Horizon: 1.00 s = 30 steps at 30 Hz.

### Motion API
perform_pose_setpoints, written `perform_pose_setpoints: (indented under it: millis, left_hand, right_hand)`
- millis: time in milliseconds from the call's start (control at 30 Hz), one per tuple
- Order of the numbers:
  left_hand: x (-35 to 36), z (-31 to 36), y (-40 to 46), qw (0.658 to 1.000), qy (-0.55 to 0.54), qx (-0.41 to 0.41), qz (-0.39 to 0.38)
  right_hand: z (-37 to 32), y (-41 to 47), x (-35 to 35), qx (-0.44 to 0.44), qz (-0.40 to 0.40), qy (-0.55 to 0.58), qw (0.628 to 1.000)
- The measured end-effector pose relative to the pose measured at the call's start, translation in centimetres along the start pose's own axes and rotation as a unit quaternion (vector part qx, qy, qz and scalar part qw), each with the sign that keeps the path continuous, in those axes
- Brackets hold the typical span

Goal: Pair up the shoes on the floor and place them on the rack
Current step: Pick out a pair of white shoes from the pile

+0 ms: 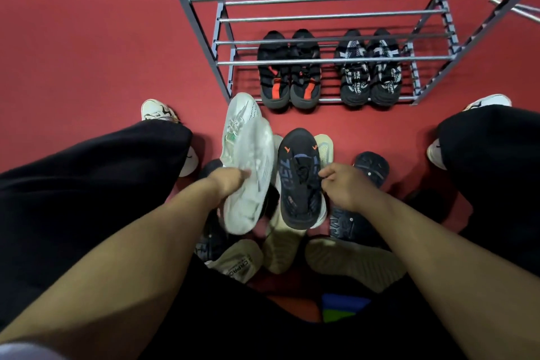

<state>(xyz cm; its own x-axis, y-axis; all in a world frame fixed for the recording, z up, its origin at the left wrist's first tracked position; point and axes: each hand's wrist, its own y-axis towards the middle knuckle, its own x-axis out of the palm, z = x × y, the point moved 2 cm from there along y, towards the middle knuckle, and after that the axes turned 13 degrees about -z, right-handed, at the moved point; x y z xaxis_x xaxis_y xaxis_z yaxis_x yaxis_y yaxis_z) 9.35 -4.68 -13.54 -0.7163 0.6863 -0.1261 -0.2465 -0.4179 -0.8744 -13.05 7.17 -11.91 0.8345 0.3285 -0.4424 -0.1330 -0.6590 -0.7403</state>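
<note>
had left hand (230, 181) gripping a white sneaker (248, 161), right hand (344, 184) pinching a black sneaker (301, 181), both above the floor pile. mismatched, so could've ended up wrongly paired on the rack (321, 61)

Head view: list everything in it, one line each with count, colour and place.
Rack: one, grey metal bars, on the floor ahead.
Black-orange pair: two shoes, bottom tier, left.
Black-white pair: two shoes, bottom tier, right.
White shoe: one, blurred, in the left hand.
Dark shoe: one, black with orange marks, held at the right hand.
Floor pile: several shoes, beige and black, below the hands; count unclear.
Floor: red.
Worn sneakers: white, at the far left and right.
Legs: two, black trousers, either side.
Left hand: grips the white shoe.
Right hand: pinches the dark shoe.
</note>
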Motion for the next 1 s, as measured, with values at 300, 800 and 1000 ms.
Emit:
perform_pose_setpoints:
  millis: [300, 800, 1000]
  left_hand:
    - [2.6, 6.7, -3.7, 0.972, -0.156, 0.140, -0.107]
    - [-3.0, 1.4, 4.1, 0.973, 0.112, 0.040, 0.197]
    - [-0.8, -0.5, 6.0, 0.927, 0.358, -0.005, 0.107]
  right_hand:
    - [-4.9, -2.2, -0.6, -0.019, -0.114, 0.396, 0.911]
    - [-1.5, -1.1, -1.3, 0.060, -0.035, 0.398, 0.915]
    - [-1.5, -0.9, -1.8, 0.071, -0.029, 0.399, 0.914]
